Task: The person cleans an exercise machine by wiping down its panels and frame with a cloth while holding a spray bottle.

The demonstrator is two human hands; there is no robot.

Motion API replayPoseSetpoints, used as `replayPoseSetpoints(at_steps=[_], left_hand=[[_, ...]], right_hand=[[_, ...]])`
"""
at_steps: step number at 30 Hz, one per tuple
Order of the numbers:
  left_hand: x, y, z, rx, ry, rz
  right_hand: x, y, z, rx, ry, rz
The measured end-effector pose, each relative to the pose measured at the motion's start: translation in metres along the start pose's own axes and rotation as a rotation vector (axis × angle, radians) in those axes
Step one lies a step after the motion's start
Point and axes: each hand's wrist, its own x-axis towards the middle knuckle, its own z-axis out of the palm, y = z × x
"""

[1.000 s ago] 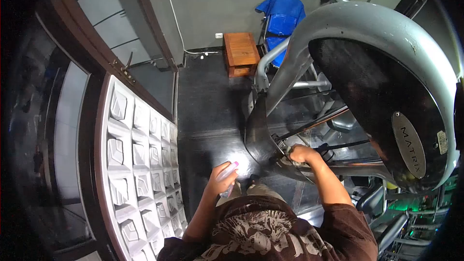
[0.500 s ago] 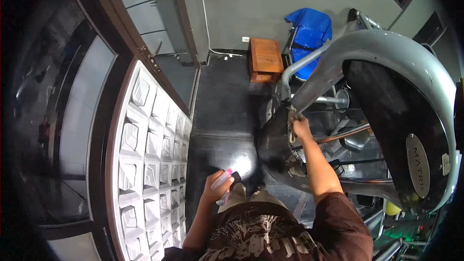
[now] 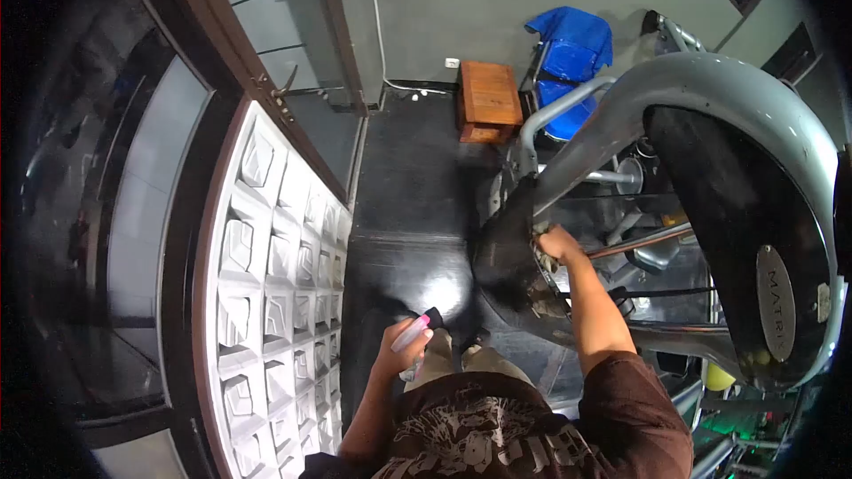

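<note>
My left hand [image 3: 397, 352] is wrapped round a clear spray bottle [image 3: 410, 334] with a pink top, held low in front of my body. My right hand [image 3: 557, 246] is closed on a greyish cloth [image 3: 542, 257], which is mostly hidden by the fingers. That cloth touches the dark lower cover of the grey exercise machine [image 3: 710, 80]. The machine's large curved tube and its black panel with an oval MATRIX plate [image 3: 774, 302] rise to the right of my right arm.
A wooden box [image 3: 490, 93] and a chair with blue covering [image 3: 572, 49] stand by the far wall. To the left are a white patterned panel [image 3: 275, 248] and a brown-framed door with a handle [image 3: 286, 82]. The floor [image 3: 399, 177] is dark.
Since a second ago, my right hand with the cloth has moved up along the machine's cover, then slightly down again. The view has shifted left. The bottle stays in my left hand.
</note>
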Motion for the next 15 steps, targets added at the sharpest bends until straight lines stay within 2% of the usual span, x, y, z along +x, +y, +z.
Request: replayPoseSetpoints(at_steps=[2,5,9,13,15], left_hand=[[0.008,-0.001,0.007,-0.030,-0.069,-0.012],[0.021,0.004,0.021,-0.077,-0.134,0.035],[0.030,0.009,0.042,-0.041,-0.148,0.068],[0.021,0.020,0.075,-0.009,-0.170,0.051],[0.016,0.015,0.089,0.015,-0.202,0.114]], right_hand=[[-0.017,0.000,0.002,-0.060,-0.086,0.104],[-0.074,-0.047,-0.031,-0.075,-0.197,0.061],[-0.092,-0.032,-0.030,-0.175,-0.187,-0.022],[-0.124,-0.021,-0.043,-0.180,-0.297,0.031],[-0.139,-0.009,-0.044,-0.201,-0.318,0.049]])
